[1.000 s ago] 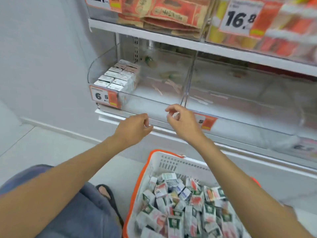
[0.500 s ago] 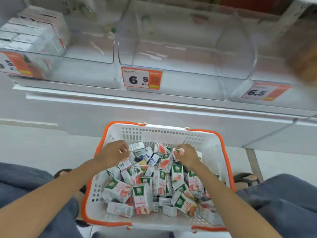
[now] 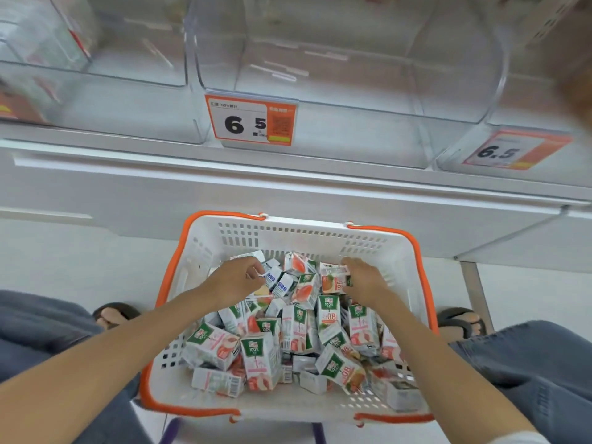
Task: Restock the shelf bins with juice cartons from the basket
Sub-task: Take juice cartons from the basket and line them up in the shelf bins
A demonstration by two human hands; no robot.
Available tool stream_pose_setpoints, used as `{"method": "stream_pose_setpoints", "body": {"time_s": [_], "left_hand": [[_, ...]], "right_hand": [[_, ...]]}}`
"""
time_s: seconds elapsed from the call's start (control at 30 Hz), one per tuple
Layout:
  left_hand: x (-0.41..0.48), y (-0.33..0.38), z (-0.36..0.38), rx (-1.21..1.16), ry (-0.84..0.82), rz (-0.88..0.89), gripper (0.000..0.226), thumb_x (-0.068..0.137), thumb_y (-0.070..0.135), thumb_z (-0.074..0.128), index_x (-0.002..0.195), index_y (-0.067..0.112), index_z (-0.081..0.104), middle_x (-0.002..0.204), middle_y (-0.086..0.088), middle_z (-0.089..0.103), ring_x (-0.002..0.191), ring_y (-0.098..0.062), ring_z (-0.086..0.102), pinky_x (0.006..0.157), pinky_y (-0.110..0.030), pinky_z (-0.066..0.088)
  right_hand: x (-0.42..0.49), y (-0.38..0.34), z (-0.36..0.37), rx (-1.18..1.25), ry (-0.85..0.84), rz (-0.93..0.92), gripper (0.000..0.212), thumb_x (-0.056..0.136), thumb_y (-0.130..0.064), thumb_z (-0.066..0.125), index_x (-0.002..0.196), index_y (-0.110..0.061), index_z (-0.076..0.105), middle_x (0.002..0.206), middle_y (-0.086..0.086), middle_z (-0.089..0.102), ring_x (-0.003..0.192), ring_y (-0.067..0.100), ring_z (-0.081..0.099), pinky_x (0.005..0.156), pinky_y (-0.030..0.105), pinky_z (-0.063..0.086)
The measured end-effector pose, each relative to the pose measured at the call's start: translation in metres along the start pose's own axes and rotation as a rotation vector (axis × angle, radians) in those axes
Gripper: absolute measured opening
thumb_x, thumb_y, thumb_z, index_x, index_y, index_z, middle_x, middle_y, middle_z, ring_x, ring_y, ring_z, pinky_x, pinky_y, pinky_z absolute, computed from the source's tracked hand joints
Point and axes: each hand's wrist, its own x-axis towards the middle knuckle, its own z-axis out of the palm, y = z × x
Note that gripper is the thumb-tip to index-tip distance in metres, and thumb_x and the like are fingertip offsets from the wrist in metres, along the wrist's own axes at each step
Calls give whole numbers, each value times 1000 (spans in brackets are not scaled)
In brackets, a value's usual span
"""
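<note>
Right grip (image 3: 365, 280) pinches a carton (image 3: 331, 281) in basket (image 3: 243, 240) on white floor (image 3: 64, 261).

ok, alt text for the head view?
The left hand and right hand each grip one of the juice cartons piled in a white, orange-rimmed basket. Above, the clear middle shelf bin, price tag 6.5, looks empty.

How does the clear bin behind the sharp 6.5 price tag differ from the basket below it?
The middle bin is see-through plastic with solid walls; the basket is white, slotted, orange-rimmed. The bin shows no cartons; the basket is heaped with juice cartons, with the left hand and right hand reaching in. The bin sits on the shelf; the basket lies lower, nearer the person. Both are open containers.
</note>
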Motion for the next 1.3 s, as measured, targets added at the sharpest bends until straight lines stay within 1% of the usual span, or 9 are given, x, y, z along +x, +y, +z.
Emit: {"method": "stream_pose_setpoints", "body": {"time_s": [0.13, 0.3, 0.4, 0.5, 0.57, 0.8, 0.9, 1.03, 1.3], "left_hand": [[2, 11, 6, -25, -30, 6, 9, 93, 28, 59, 101, 26, 61, 99, 9, 61, 89, -8, 59, 74, -22, 48], [11, 31, 8, -7, 0, 74, 28, 92, 27, 62, 119, 24, 55, 124, 7, 55, 110, -14, 56, 90, -27, 45], [16, 46, 11, -90, -93, 99, 72, 84, 36, 73, 145, 27, 35, 134, 14, 37, 124, -7, 38, 102, -28, 36], [22, 48, 15, -295, -183, 11, 55, 80, 24, 79, 129, 16, 55, 113, 8, 63, 94, -8, 61, 85, -32, 53], [23, 41, 16, -430, -176, -67, 36, 80, 15, 78, 113, 9, 64, 87, -1, 70, 71, -12, 68, 67, -29, 58], [23, 14, 16, -608, -87, -219, 35, 81, 9, 77, 113, 12, 63, 102, -7, 72, 81, -13, 73, 63, -25, 58], [22, 11, 15, -630, -90, -242, 37, 82, 10, 76, 117, 13, 62, 103, -4, 71, 80, -11, 73, 64, -25, 59], [20, 13, 16, -650, -90, -266, 44, 83, 10, 75, 123, 14, 57, 108, -5, 69, 89, -18, 72, 68, -28, 60], [17, 33, -3, -770, 6, -240, 41, 88, 14, 70, 124, 15, 51, 119, -10, 61, 105, -26, 64, 84, -37, 58]], "right_hand": [[-5, -1, -3, -3, -82, 23, 51, 82, -36, 72, 127, -20, 54, 124, 3, 53, 113, 22, 50, 97, 35, 38], [-12, -25, -46, 572, -12, -12, 30, 76, -18, 79, 105, -22, 71, 91, -10, 52, 80, 11, 54, 63, 15, 41], [-16, -54, -84, 821, -101, -125, 36, 75, -23, 82, 107, -30, 70, 100, -12, 60, 80, 4, 57, 74, 20, 48], [-20, -65, -101, 1042, -245, -173, 47, 76, -24, 81, 112, -46, 63, 115, -14, 65, 99, -3, 63, 83, 17, 54], [-19, -55, -95, 993, -294, -134, 61, 80, -17, 77, 130, -41, 52, 124, -11, 60, 116, 4, 57, 92, 23, 50], [-27, -28, 2, 296, -544, -3, 56, 101, -26, 44, 153, -22, 25, 143, 14, 49, 114, 25, 57, 101, 35, 44], [-16, -28, 8, 178, -512, -23, 50, 97, -27, 50, 145, -17, 43, 133, 15, 53, 116, 30, 54, 89, 32, 42], [-13, -29, -3, 426, -540, 5, 53, 88, -18, 69, 138, -10, 52, 142, 9, 47, 123, 26, 51, 93, 30, 42], [-19, -46, -118, 1038, -200, -58, 19, 91, -18, 67, 110, -17, 69, 101, -4, 74, 97, 11, 68, 79, 19, 53]]}}
